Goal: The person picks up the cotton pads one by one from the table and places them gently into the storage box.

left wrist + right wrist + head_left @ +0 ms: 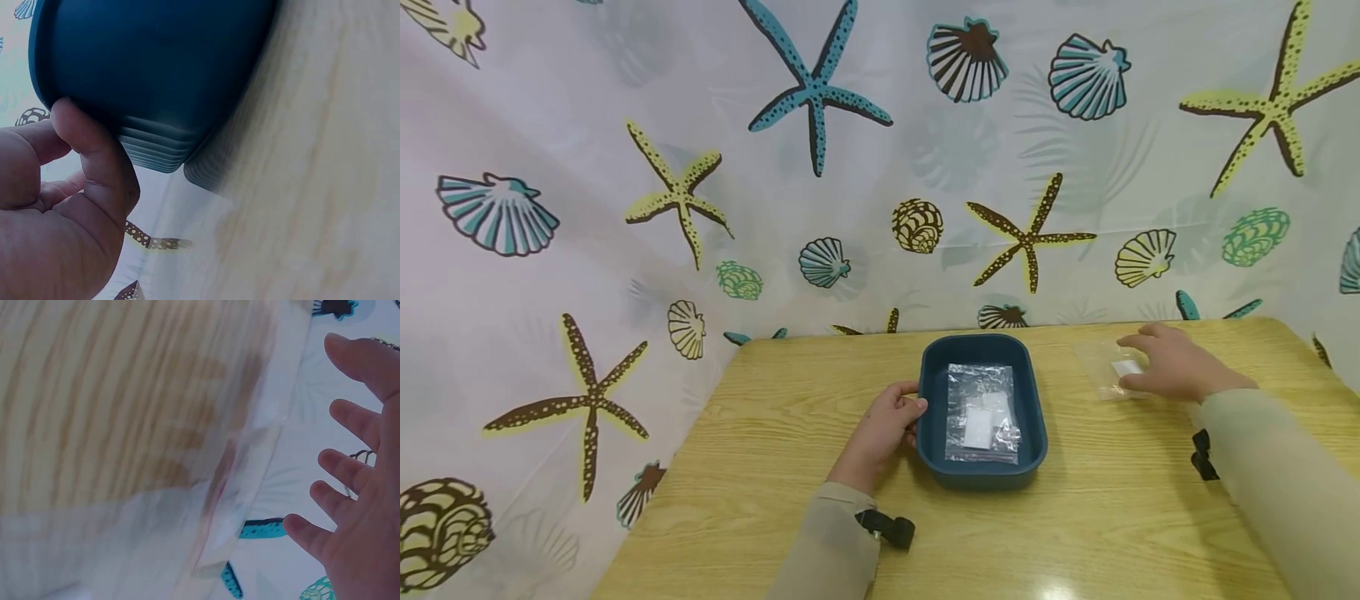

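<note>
A dark blue plastic bin point(981, 481) stands on the wooden table, holding clear plastic zip bags point(981, 408) with white labels. My left hand point(886, 425) grips the bin's left side; in the left wrist view the thumb point(84, 134) presses its wall near the rim, other fingers partly hidden. To the right of the bin, another clear plastic bag point(1093, 367) with a white label lies flat on the table. Over it hovers my right hand point(1180, 364), fingers spread and holding nothing. The right wrist view shows these fingers point(353, 422) apart from the bag point(231, 506).
The light wooden table point(805, 392) extends around the bin. Behind it and at the left hangs a white curtain point(865, 208) printed with starfish and shells. Both wrists wear black straps point(887, 528) over beige sleeves.
</note>
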### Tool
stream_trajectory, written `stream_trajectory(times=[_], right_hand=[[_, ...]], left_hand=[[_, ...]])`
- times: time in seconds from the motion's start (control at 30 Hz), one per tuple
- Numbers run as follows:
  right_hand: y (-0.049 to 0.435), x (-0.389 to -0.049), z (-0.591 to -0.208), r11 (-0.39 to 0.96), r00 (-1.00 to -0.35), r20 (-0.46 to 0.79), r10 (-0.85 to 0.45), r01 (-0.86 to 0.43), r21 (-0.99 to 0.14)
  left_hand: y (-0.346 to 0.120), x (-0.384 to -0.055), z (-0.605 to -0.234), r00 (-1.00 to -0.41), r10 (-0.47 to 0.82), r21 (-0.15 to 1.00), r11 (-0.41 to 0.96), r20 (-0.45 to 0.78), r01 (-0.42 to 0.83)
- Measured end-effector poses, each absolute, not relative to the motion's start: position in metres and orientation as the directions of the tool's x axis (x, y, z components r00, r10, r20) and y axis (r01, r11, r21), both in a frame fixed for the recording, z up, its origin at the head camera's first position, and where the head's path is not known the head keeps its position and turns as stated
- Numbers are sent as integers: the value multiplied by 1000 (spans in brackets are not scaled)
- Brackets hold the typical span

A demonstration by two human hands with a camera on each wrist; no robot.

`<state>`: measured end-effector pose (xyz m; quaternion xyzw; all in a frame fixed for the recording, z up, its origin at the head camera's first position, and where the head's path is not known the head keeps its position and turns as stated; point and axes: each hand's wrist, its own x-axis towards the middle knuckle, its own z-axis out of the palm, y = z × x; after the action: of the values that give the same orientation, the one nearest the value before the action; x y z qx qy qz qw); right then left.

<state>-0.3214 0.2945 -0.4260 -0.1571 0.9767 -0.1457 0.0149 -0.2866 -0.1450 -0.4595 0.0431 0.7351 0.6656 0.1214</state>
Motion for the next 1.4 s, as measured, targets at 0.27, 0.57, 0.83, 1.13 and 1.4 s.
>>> stream_trajectory(times=[0.27,0.57,0.83,1.13,1.4], right_hand=[[311,-326,-439,946,-970,-55,-239,-220,-240],[308,-324,-443,953,-974,-114,-197,-163,-255],[311,-328,-449,962,-966,-161,-200,-162,-220],[314,-324,-452,962,-961,-172,-215,-179,-204],[311,-322,-449,954,-967,-127,-220,-186,-234]], left_hand=[[-145,-286,-460,-966,226,989,107,-122,-100],[-145,-285,-463,-966,224,987,122,-130,-104],[-145,-285,-462,-963,231,988,98,-141,-121],[-145,-284,-460,-960,240,988,98,-141,-121],[-146,-286,-462,-960,252,991,79,-122,-106]])
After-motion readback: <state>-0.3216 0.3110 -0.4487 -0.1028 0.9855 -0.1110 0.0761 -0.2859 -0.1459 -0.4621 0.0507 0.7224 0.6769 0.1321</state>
